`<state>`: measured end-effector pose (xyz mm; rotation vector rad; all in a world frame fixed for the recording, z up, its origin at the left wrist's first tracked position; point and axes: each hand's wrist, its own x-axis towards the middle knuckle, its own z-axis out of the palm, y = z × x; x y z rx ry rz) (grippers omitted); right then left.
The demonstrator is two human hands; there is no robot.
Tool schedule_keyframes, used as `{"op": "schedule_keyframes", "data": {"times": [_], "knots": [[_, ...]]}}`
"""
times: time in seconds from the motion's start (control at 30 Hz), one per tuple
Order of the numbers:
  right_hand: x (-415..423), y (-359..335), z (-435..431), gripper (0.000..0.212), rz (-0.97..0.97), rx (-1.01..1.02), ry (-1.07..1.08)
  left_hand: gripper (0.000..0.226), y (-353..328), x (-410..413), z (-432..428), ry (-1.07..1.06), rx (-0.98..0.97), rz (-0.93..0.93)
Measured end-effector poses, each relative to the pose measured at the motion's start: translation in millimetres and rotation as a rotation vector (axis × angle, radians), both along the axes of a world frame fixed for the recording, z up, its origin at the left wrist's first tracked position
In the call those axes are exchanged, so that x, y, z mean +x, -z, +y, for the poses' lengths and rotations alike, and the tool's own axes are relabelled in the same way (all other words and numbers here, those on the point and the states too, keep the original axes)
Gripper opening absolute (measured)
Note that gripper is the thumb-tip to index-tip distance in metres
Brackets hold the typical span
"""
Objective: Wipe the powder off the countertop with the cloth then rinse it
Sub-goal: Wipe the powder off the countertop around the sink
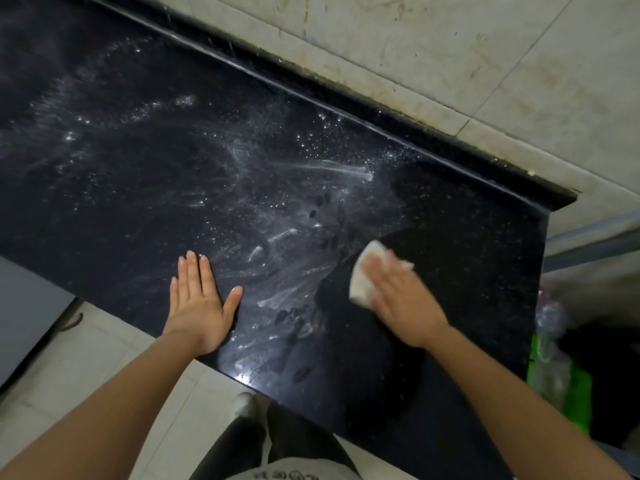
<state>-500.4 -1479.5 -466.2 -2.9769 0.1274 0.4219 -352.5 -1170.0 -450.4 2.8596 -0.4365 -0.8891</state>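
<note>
A: Pressing flat on the white cloth [363, 278], the right hand [403, 303] covers most of it, fingers spread, near the table's [121, 216] right end. Left hand [199, 306]?

B: Open, palm down on the front edge, holding nothing, well apart from the cloth. Powder [277, 216] smeared between the 2 hands and further left; dark wiped patch around the cloth.

A: Writing?

B: Some on the shirt, unreadable.
</note>
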Motion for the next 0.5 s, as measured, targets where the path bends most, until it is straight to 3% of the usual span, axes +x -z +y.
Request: {"op": "schedule_keyframes", "data": {"times": [0.07,0.17,0.27,0.33,0.5], "knots": [[10,1,-36,0.073,-0.042,-0.006,0.277,0.081,0,0,0,-0.002,0.006,-0.001],[37,-2,-69,0.058,-0.046,0.014,0.639,0.081,0,0,-2,-0.012,0.017,-0.004],[67,-4,-57,0.056,-0.028,0.017,0.789,0.081,1,1,-2,-0.011,0.032,-0.003],[79,1,-36,0.056,-0.018,-0.031,0.674,0.081,0,1,-2,-0.009,0.039,0.005],[69,6,47,0.061,-0.081,-0.047,0.097,0.081,-1,2,-4,-0.004,0.059,0.009]]}}
